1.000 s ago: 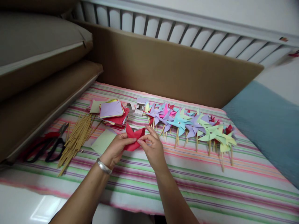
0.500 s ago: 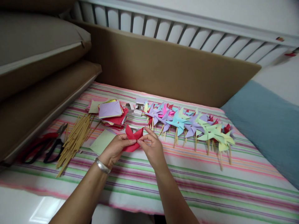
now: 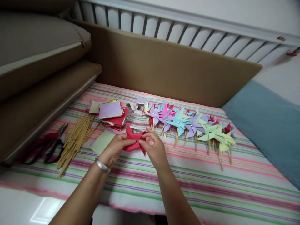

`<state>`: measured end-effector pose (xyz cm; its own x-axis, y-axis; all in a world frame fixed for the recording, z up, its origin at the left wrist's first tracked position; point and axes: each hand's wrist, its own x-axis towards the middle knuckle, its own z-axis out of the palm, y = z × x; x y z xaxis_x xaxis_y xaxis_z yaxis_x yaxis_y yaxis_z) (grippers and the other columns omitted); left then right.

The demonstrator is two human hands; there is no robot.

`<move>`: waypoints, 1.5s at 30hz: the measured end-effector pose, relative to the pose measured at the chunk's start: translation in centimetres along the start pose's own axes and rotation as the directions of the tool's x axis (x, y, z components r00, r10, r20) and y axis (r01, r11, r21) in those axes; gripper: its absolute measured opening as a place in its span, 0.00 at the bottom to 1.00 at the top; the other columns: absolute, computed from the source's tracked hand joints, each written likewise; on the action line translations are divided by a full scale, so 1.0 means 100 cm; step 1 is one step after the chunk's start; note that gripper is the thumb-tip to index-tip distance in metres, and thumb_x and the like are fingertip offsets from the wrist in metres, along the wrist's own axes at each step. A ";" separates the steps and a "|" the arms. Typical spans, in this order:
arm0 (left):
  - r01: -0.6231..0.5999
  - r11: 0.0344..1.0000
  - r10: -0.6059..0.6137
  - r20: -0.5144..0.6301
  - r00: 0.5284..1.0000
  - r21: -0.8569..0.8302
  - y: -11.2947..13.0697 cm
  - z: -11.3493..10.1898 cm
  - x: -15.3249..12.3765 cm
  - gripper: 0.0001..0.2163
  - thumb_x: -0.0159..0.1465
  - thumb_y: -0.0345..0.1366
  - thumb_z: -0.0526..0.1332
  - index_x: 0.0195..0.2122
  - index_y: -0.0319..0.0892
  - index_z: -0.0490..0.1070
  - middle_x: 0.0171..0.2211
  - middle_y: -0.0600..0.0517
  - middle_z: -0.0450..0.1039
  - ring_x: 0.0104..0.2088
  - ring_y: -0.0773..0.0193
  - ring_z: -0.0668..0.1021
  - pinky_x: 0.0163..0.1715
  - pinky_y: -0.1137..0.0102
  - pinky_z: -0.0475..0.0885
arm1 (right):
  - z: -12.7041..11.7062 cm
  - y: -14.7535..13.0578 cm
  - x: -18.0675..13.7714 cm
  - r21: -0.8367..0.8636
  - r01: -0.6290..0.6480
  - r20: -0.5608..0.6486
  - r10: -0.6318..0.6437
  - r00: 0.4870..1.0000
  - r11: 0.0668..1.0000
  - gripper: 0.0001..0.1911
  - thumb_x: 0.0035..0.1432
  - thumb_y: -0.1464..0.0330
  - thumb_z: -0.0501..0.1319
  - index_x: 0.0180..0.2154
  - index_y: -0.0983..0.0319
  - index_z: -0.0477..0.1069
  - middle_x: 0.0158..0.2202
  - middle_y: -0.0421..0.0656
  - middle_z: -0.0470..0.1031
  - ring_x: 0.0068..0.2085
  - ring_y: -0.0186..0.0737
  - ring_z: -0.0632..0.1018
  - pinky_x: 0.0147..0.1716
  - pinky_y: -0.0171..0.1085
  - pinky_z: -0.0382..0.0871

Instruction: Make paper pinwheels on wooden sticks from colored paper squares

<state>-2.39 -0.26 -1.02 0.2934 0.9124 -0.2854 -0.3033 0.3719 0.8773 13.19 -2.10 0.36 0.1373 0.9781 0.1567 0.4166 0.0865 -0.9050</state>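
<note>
Between my two hands is a red paper pinwheel [image 3: 135, 136], its blades folded in toward the middle and no stick visible on it. My left hand [image 3: 117, 147] pinches its left side, thumb near the centre. On the other side my right hand [image 3: 153, 146] grips it with thumb and fingers at the centre and right blade. The paper is held above the striped cloth [image 3: 131, 190]. Just behind the left hand lies a pale green paper sheet [image 3: 102, 142]. Beyond the pinwheel are small open boxes [image 3: 137, 113], partly hidden.
Colourful pinwheels on sticks [image 3: 179, 122] lie in a row at right. Stacked coloured paper squares [image 3: 110, 110], a bundle of wooden sticks [image 3: 74, 142] and black-handled scissors [image 3: 55, 149] lie at left. Brown cushions [image 3: 42, 78] rise on the left; a brown panel [image 3: 159, 65] stands behind.
The red paper has gained another folded point at its lower right. My right hand has shifted slightly, its thumb now pressing closer to the centre. My left hand stays nearly in place.
</note>
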 end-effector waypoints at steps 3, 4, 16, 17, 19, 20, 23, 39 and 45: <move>-0.014 0.995 0.018 -0.030 0.999 0.103 0.001 -0.001 0.000 0.09 0.44 0.35 0.69 0.26 0.37 0.78 0.21 0.50 0.75 0.21 0.68 0.71 0.26 0.73 0.63 | -0.012 -0.002 0.003 -0.032 0.072 -0.039 -0.073 0.997 0.997 0.16 0.47 0.66 0.64 0.41 0.57 0.72 0.55 0.48 0.68 0.57 0.49 0.66 0.56 0.50 0.56; -0.013 0.991 0.016 -0.022 1.000 0.132 0.002 0.000 -0.001 0.08 0.44 0.35 0.69 0.25 0.37 0.78 0.20 0.50 0.74 0.20 0.69 0.70 0.24 0.73 0.61 | -0.015 -0.003 0.003 -0.044 0.098 -0.020 -0.099 0.995 0.994 0.17 0.47 0.66 0.64 0.42 0.57 0.72 0.53 0.47 0.70 0.56 0.48 0.67 0.55 0.49 0.57; -0.009 0.910 -0.066 0.165 0.984 0.414 -0.008 0.019 0.001 0.05 0.46 0.33 0.64 0.19 0.37 0.71 0.14 0.58 0.60 0.17 0.73 0.59 0.19 0.74 0.51 | -0.029 0.009 -0.004 -0.107 -0.081 0.370 0.116 0.922 0.991 0.04 0.44 0.71 0.58 0.20 0.62 0.69 0.19 0.36 0.64 0.22 0.31 0.64 0.19 0.30 0.55; -0.003 0.903 -0.075 0.164 0.984 0.429 -0.009 0.019 0.003 0.06 0.46 0.33 0.64 0.19 0.37 0.70 0.14 0.58 0.60 0.17 0.73 0.59 0.19 0.74 0.51 | -0.029 0.010 -0.004 -0.112 -0.105 0.382 0.141 0.913 0.988 0.04 0.44 0.71 0.58 0.20 0.62 0.69 0.18 0.35 0.63 0.21 0.30 0.63 0.19 0.29 0.54; -0.010 0.899 -0.068 0.160 0.985 0.439 -0.010 0.021 0.005 0.06 0.46 0.33 0.64 0.19 0.37 0.69 0.14 0.59 0.61 0.17 0.73 0.60 0.19 0.74 0.51 | -0.031 0.010 -0.002 -0.109 -0.141 0.391 0.173 0.904 0.984 0.04 0.44 0.71 0.58 0.20 0.62 0.68 0.18 0.35 0.62 0.21 0.30 0.62 0.19 0.29 0.53; -0.021 0.902 -0.049 0.151 0.987 0.430 -0.009 0.022 0.005 0.06 0.46 0.33 0.65 0.20 0.37 0.70 0.15 0.58 0.62 0.17 0.73 0.61 0.20 0.74 0.53 | -0.032 0.010 -0.001 -0.101 -0.152 0.385 0.180 0.905 0.983 0.04 0.44 0.70 0.58 0.20 0.62 0.67 0.18 0.35 0.62 0.21 0.30 0.62 0.19 0.30 0.53; -0.056 0.941 0.040 0.054 0.998 0.333 -0.003 0.025 0.004 0.09 0.44 0.32 0.67 0.27 0.38 0.72 0.21 0.56 0.69 0.22 0.69 0.70 0.25 0.74 0.62 | -0.036 0.010 0.004 -0.034 -0.190 0.327 0.191 0.925 0.981 0.06 0.44 0.68 0.59 0.19 0.62 0.66 0.18 0.34 0.61 0.21 0.30 0.61 0.20 0.30 0.53; -0.077 0.959 0.057 -0.082 0.995 -0.272 -0.021 0.049 0.003 0.06 0.47 0.31 0.68 0.27 0.37 0.77 0.24 0.51 0.78 0.26 0.68 0.76 0.33 0.74 0.68 | -0.009 0.008 0.000 0.520 -0.299 0.137 0.267 0.954 0.800 0.08 0.44 0.66 0.64 0.22 0.63 0.69 0.18 0.34 0.68 0.22 0.31 0.66 0.25 0.32 0.60; -0.076 0.965 0.035 -0.166 0.986 -0.251 -0.012 0.036 0.004 0.07 0.44 0.31 0.69 0.26 0.36 0.77 0.22 0.51 0.77 0.23 0.67 0.75 0.30 0.74 0.68 | -0.003 0.009 -0.002 0.503 -0.270 0.162 0.217 0.963 0.821 0.09 0.49 0.64 0.64 0.32 0.61 0.71 0.27 0.38 0.74 0.31 0.37 0.74 0.34 0.36 0.67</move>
<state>1.37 -0.95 -0.75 0.1283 0.9404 -0.3149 -0.5427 0.3324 0.7714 13.77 -2.24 -0.38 0.0774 0.9909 -0.1097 -0.1474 -0.0974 -0.9843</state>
